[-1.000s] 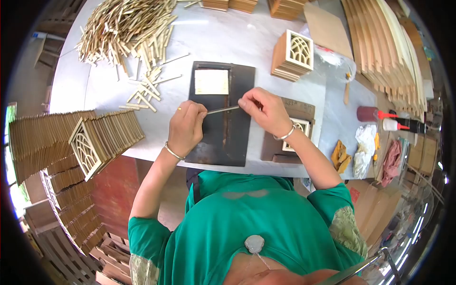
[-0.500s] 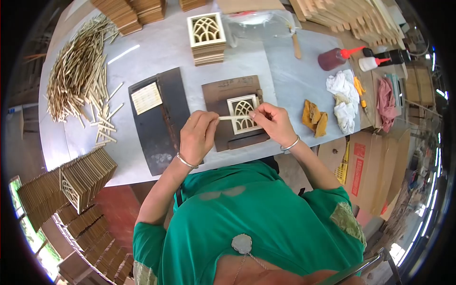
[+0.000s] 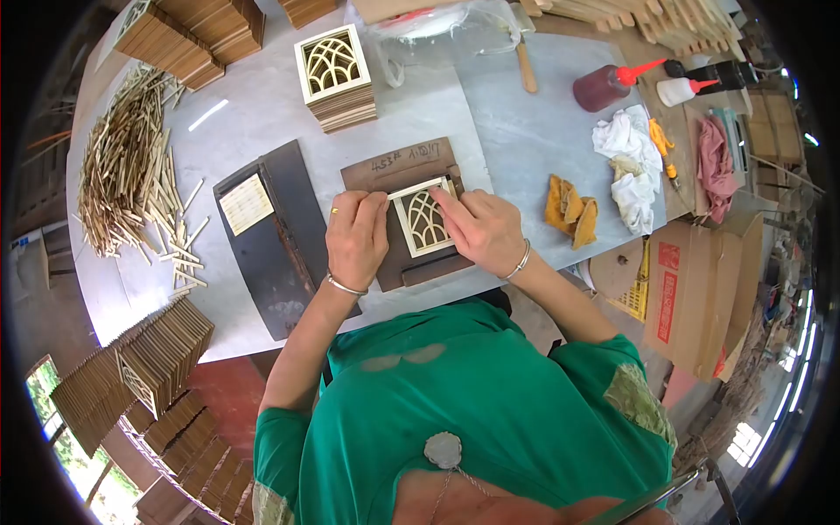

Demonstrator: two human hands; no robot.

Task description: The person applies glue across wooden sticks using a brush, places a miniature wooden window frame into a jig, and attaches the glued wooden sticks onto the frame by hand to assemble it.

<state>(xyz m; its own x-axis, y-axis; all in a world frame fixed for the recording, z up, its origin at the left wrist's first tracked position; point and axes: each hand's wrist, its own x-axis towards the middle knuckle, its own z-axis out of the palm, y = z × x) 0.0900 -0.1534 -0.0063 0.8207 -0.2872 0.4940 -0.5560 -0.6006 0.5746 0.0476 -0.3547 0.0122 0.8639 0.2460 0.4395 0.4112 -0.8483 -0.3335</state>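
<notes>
A small lattice panel in a pale wooden frame lies on a dark brown jig board with handwriting along its top. Along the panel's upper edge runs a thin pale wooden strip. My left hand is closed, pinching the strip's left end between thumb and fingers. On the right side of the panel, my right hand has its fingertips at the strip's right end, pressed against it; part of the panel's right side is hidden beneath this hand.
Loose wooden sticks are heaped at the left, near a dark board bearing a pale slatted piece. Stacked lattice panels stand behind. To the right are yellow cloth, white rags and a red-tipped glue bottle.
Both hands have moved the strip from across the panel's middle to its upper edge. My right fingers now reach down onto the panel. The whole view has shifted slightly.
</notes>
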